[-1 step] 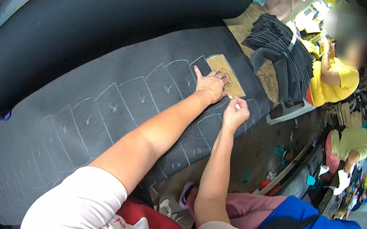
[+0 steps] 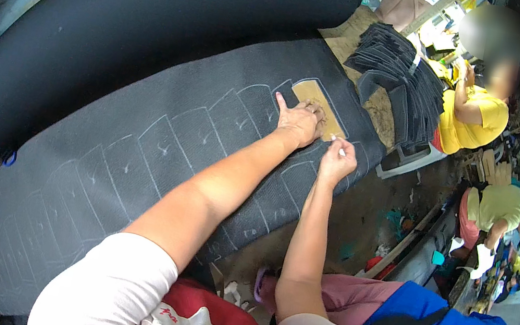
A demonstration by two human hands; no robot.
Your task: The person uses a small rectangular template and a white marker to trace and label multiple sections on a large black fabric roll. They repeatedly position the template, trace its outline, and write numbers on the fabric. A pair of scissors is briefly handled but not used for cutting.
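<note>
The right hand (image 2: 338, 166) has shifted slightly rightward, bringing a slim white marking stick (image 2: 342, 153) to one end of the flat tan template (image 2: 311, 91) lying on grained, pale-lined dark-grey fabric (image 2: 160, 96). Bent fingers pinch the stick; the left hand (image 2: 300, 121) splays over the template.

Left hand (image 2: 300, 121): and we're laying it palm-down here, fingers (image 2: 315, 109) bending a little, thumb (image 2: 279, 100) jutting out wide!
Right hand (image 2: 339, 161): we're pinching thumb and fingertips together, just beside the left!
Left arm (image 2: 237, 176): we're slanting it forward and rightward, elbow bending gently.
Right arm (image 2: 307, 240): we're pointing this one almost straight ahead, wrist tipping slightly right!
</note>
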